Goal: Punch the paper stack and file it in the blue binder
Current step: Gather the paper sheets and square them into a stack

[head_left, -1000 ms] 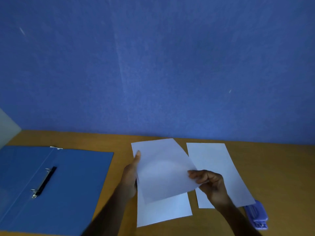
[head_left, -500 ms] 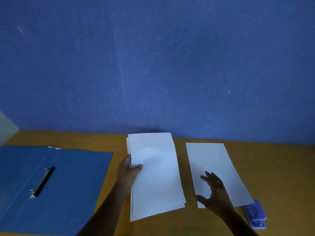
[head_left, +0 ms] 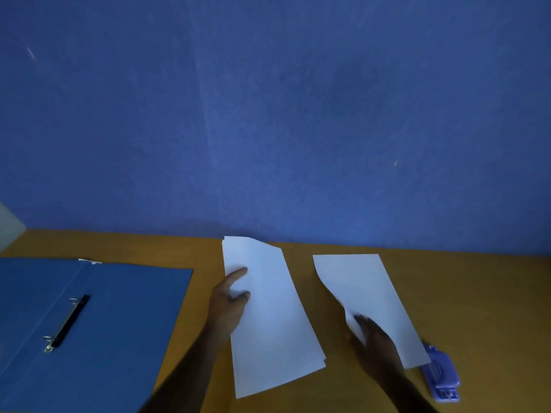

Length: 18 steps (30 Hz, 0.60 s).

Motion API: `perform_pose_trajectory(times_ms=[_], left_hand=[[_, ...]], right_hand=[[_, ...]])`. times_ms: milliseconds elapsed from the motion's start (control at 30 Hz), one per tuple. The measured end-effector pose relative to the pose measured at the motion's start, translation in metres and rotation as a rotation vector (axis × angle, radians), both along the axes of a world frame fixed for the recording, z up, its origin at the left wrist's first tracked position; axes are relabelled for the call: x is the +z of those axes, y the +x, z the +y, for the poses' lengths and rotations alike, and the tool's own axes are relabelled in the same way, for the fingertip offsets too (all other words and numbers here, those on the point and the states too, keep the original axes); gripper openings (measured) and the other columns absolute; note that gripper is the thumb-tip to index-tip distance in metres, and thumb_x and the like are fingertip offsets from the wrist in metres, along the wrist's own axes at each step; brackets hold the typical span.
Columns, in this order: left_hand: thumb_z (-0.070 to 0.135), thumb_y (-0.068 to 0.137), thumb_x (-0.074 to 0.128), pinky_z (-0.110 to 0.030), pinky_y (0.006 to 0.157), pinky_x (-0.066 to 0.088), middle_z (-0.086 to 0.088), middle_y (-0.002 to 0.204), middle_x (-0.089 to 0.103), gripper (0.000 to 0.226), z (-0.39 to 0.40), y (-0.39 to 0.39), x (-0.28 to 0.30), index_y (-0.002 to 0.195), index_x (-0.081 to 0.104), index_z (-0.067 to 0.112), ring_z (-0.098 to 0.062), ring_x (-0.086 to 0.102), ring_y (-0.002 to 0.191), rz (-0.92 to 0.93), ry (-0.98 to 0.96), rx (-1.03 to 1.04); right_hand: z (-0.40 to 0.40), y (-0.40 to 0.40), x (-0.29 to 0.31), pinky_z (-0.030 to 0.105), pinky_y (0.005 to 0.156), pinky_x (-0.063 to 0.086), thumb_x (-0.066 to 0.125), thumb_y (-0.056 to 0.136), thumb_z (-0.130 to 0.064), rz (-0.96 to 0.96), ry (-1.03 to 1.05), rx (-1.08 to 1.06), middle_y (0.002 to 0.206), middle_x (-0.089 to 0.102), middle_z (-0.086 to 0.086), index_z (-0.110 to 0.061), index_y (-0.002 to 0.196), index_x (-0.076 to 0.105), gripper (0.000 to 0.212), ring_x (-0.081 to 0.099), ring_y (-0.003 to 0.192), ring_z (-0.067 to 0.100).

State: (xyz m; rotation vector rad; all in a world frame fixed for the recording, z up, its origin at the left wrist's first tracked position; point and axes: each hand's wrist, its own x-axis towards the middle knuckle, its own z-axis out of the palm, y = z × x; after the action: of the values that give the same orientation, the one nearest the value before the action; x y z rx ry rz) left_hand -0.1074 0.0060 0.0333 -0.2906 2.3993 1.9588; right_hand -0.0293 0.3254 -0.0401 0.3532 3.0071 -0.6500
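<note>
A small stack of white paper (head_left: 274, 323) lies in the middle of the wooden desk (head_left: 477, 293). My left hand (head_left: 228, 305) holds its left edge, thumb on top. A single white sheet (head_left: 366, 290) lies to the right, and my right hand (head_left: 372, 338) grips its near left edge, which curls up off the desk. The blue binder (head_left: 119, 338) lies open at the left, its black two-ring mechanism (head_left: 67, 323) showing. A blue hole punch (head_left: 439, 374) sits at the near right, partly under the single sheet's corner.
A blue wall (head_left: 268, 114) rises right behind the desk's far edge. A pale object (head_left: 9, 225) stands at the far left edge of view. Bare desk lies to the right of the single sheet.
My left hand laid the lifted sheet onto the middle stack and holds it. My right hand let go of that sheet, moved right, and took hold of the single sheet's edge.
</note>
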Motion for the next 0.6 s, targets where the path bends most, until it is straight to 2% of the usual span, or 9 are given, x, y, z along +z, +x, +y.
perform_pose_trajectory(times_ms=[67, 133, 200, 267, 333, 367, 467, 533, 600], left_hand=[[-0.008, 0.085, 0.063, -0.004, 0.064, 0.048, -0.003, 0.132, 0.060, 0.046, 0.002, 0.000, -0.003, 0.120, 0.065, 0.023, 0.009, 0.062, 0.082, -0.028, -0.007, 0.003], [-0.001, 0.086, 0.067, -0.003, 0.073, 0.045, -0.002, 0.134, 0.059, 0.040, 0.004, 0.002, -0.001, 0.121, 0.067, 0.017, -0.003, 0.058, 0.104, -0.043, -0.007, 0.005], [0.014, 0.087, 0.072, -0.014, 0.089, 0.045, 0.001, 0.131, 0.061, 0.033, 0.008, 0.003, 0.000, 0.120, 0.068, 0.016, -0.013, 0.057, 0.117, -0.055, 0.035, 0.004], [0.033, 0.086, 0.071, -0.021, 0.091, 0.047, 0.005, 0.124, 0.065, 0.033, 0.015, 0.007, 0.008, 0.116, 0.070, 0.018, -0.011, 0.059, 0.115, -0.090, 0.126, 0.017], [0.045, 0.087, 0.065, -0.016, 0.080, 0.046, 0.012, 0.110, 0.068, 0.030, 0.020, 0.010, 0.019, 0.108, 0.070, 0.025, -0.002, 0.061, 0.101, -0.113, 0.200, 0.020], [0.048, 0.088, 0.062, -0.017, 0.077, 0.046, 0.015, 0.103, 0.070, 0.028, 0.023, 0.011, 0.024, 0.102, 0.070, 0.026, 0.000, 0.062, 0.095, -0.119, 0.240, 0.008], [0.051, 0.081, 0.066, -0.032, 0.084, 0.054, 0.006, 0.103, 0.076, 0.040, 0.028, 0.010, 0.027, 0.106, 0.073, 0.021, -0.012, 0.070, 0.097, -0.132, 0.412, -0.040], [0.038, 0.076, 0.078, -0.041, 0.089, 0.056, 0.002, 0.109, 0.075, 0.043, 0.030, 0.008, 0.024, 0.113, 0.070, 0.018, -0.020, 0.071, 0.102, -0.152, 0.462, -0.010], [0.012, 0.077, 0.080, -0.040, 0.087, 0.057, -0.003, 0.108, 0.075, 0.031, 0.031, 0.006, 0.019, 0.107, 0.071, 0.016, -0.023, 0.071, 0.102, -0.128, 0.393, 0.018]], right_hand=[[-0.010, -0.002, 0.013, 0.036, 0.095, 0.051, 0.052, 0.098, -0.041, 0.036, -0.117, -0.130, 0.118, 0.072, 0.004, -0.019, 0.126, 0.062, 0.037, 0.067, 0.107, 0.024], [-0.025, 0.000, 0.031, 0.039, 0.070, 0.058, 0.057, 0.095, -0.042, 0.133, -0.352, -0.205, 0.079, 0.072, 0.000, -0.022, 0.092, 0.067, 0.023, 0.069, 0.074, 0.021], [-0.044, 0.004, 0.045, 0.026, 0.050, 0.049, 0.056, 0.086, -0.055, 0.245, -0.547, -0.189, 0.058, 0.061, 0.003, -0.016, 0.077, 0.064, 0.042, 0.060, 0.054, 0.009], [-0.062, 0.008, 0.054, 0.019, 0.047, 0.042, 0.055, 0.083, -0.059, 0.326, -0.604, -0.078, 0.060, 0.061, 0.004, -0.016, 0.074, 0.063, 0.044, 0.054, 0.050, 0.000], [-0.078, 0.011, 0.061, 0.017, 0.054, 0.047, 0.063, 0.090, -0.046, 0.348, -0.576, 0.103, 0.066, 0.068, -0.015, -0.029, 0.085, 0.068, 0.018, 0.062, 0.059, -0.004], [-0.085, 0.012, 0.062, 0.019, 0.061, 0.052, 0.063, 0.093, -0.042, 0.331, -0.561, 0.206, 0.079, 0.073, -0.019, -0.032, 0.100, 0.070, 0.014, 0.068, 0.069, -0.002], [-0.101, 0.016, 0.053, 0.020, 0.099, 0.049, 0.057, 0.098, -0.044, 0.328, -0.366, 0.469, 0.132, 0.065, -0.012, -0.025, 0.136, 0.059, 0.043, 0.060, 0.120, -0.001], [-0.109, 0.018, 0.045, 0.021, 0.109, 0.041, 0.055, 0.098, -0.045, 0.393, -0.238, 0.616, 0.144, 0.055, -0.010, -0.024, 0.142, 0.053, 0.049, 0.047, 0.134, 0.000], [-0.112, 0.021, 0.044, 0.021, 0.115, 0.031, 0.058, 0.092, -0.057, 0.381, -0.209, 0.694, 0.151, 0.046, -0.013, -0.029, 0.148, 0.042, 0.064, 0.036, 0.141, -0.002]])
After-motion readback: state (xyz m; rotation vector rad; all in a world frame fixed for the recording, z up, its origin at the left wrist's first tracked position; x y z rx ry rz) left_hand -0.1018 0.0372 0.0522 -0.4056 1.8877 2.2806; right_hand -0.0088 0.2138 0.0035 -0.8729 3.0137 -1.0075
